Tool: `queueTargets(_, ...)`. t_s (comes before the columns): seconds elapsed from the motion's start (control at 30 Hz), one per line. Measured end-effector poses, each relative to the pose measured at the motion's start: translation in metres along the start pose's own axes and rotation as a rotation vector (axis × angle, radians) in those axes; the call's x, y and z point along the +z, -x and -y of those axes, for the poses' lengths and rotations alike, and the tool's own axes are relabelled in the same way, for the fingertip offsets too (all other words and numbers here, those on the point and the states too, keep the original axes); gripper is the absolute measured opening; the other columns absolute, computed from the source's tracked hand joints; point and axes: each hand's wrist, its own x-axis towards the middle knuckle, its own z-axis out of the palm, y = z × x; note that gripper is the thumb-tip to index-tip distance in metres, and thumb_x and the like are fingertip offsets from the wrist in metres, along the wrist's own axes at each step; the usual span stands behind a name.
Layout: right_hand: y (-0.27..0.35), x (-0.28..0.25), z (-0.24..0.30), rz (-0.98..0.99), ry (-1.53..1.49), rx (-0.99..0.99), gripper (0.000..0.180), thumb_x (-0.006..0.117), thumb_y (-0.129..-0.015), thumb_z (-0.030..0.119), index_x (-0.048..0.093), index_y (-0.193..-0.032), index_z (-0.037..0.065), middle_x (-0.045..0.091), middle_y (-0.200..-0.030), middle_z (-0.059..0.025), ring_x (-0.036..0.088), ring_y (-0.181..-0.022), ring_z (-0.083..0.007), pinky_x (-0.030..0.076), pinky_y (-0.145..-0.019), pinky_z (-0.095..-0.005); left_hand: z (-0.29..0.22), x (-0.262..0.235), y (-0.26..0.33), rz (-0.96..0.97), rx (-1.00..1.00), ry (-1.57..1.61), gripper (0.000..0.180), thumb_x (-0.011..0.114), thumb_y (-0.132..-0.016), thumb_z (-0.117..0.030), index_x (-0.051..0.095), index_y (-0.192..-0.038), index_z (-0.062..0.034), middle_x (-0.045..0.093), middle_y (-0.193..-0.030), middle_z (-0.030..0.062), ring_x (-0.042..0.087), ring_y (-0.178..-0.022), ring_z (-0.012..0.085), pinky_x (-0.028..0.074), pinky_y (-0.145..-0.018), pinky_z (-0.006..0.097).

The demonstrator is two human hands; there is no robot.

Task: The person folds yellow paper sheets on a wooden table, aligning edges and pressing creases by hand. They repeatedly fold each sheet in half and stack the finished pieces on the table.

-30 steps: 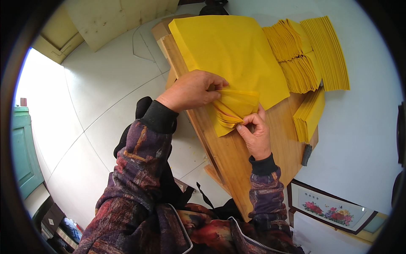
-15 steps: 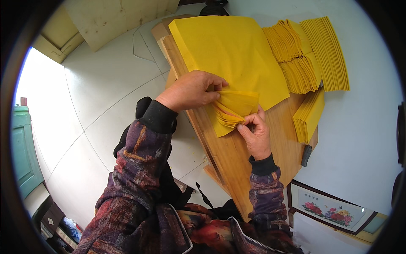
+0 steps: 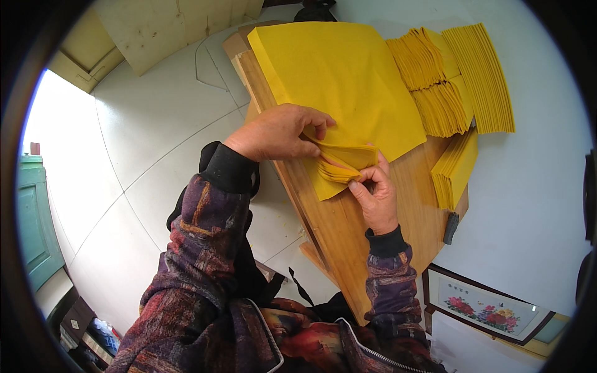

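Over the near corner of a large yellow sheet stack (image 3: 336, 74), I hold a bundle of folded yellow sheets (image 3: 350, 155). They look like paper or thin cloth. My left hand (image 3: 280, 132) is curled at the bundle's left end, its thumb against the fold and its fingertips resting close to the big stack. At the bundle's right end my right hand (image 3: 377, 196) pinches the layers, thumb in front and fingers behind. The near edges fan into several curved layers, and a fingertip shows through behind the top one. The wooden table (image 3: 354, 248) lies beneath.
To the right, several folded yellow bundles (image 3: 426, 59) lie side by side, with a long pleated stack (image 3: 479, 81) beyond and another stack (image 3: 455, 171) nearer. A dark grey block (image 3: 451, 228) sits at the table's right edge. A framed flower picture (image 3: 479, 304) stands lower right.
The bundle's top layer has folded down toward me and now looks narrower. My left thumb has slid slightly down and away from the fingertips; my right hand keeps its hold.
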Motion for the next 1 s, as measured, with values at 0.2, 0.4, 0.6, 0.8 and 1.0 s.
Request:
queueTargets(0.2, 0.0, 0.0001, -0.0012, 0.001, -0.001, -0.011, 0.015, 0.07, -0.08, 0.008, 0.056, -0.079, 0.005, 0.039, -0.141, -0.0233, 0.041, -0.13, -0.0283, 0.039, -0.098, -0.0378, -0.0007, 0.0003, -0.0004, 0.014, -0.049, 0.017, 0.018, 0.072, -0.075, -0.002, 0.059, -0.088, 0.001, 0.064, -0.121, 0.0089, 0.064, -0.094, 0.0215, 0.052, -0.085, 0.029)
queueTargets(0.4, 0.0001, -0.0006, 0.0004, 0.002, 0.024, -0.014, 0.015, 0.071, -0.08, 0.009, 0.056, -0.079, 0.005, 0.037, -0.144, -0.0221, 0.044, -0.126, -0.0267, 0.04, -0.098, -0.0371, -0.0005, 0.0002, -0.0003, 0.022, -0.047, 0.005, 0.022, 0.073, -0.075, -0.002, 0.061, -0.093, 0.0002, 0.066, -0.116, 0.0079, 0.064, -0.094, 0.0213, 0.052, -0.085, 0.029)
queueTargets(0.6, -0.0002, -0.0002, 0.0003, 0.001, 0.018, -0.016, 0.016, 0.071, -0.08, 0.009, 0.056, -0.08, 0.005, 0.037, -0.145, -0.0211, 0.046, -0.124, -0.0257, 0.04, -0.098, -0.037, -0.0016, -0.0004, 0.0007, 0.017, -0.031, -0.001, 0.029, 0.073, -0.075, -0.002, 0.063, -0.102, -0.0008, 0.067, -0.103, 0.0062, 0.064, -0.091, 0.0214, 0.052, -0.084, 0.029)
queueTargets(0.8, 0.0, -0.0001, -0.0002, -0.002, 0.014, -0.015, 0.015, 0.071, -0.08, 0.009, 0.056, -0.08, 0.005, 0.037, -0.144, -0.0215, 0.046, -0.124, -0.0258, 0.04, -0.098, -0.0369, -0.0019, -0.0001, 0.0011, 0.012, -0.015, -0.034, 0.029, 0.074, -0.075, -0.004, 0.063, -0.102, -0.0014, 0.066, -0.101, 0.0064, 0.063, -0.091, 0.0227, 0.051, -0.083, 0.029)
queueTargets(1.0, 0.0001, 0.0005, -0.0003, -0.009, 0.005, -0.011, 0.015, 0.07, -0.08, 0.009, 0.056, -0.08, 0.004, 0.037, -0.145, -0.0212, 0.047, -0.121, -0.0249, 0.04, -0.097, -0.0363, 0.0009, 0.0004, 0.0014, -0.006, 0.055, -0.086, 0.023, 0.072, -0.072, -0.013, 0.059, -0.088, -0.0026, 0.065, -0.116, 0.0093, 0.062, -0.101, 0.0302, 0.049, -0.085, 0.034)
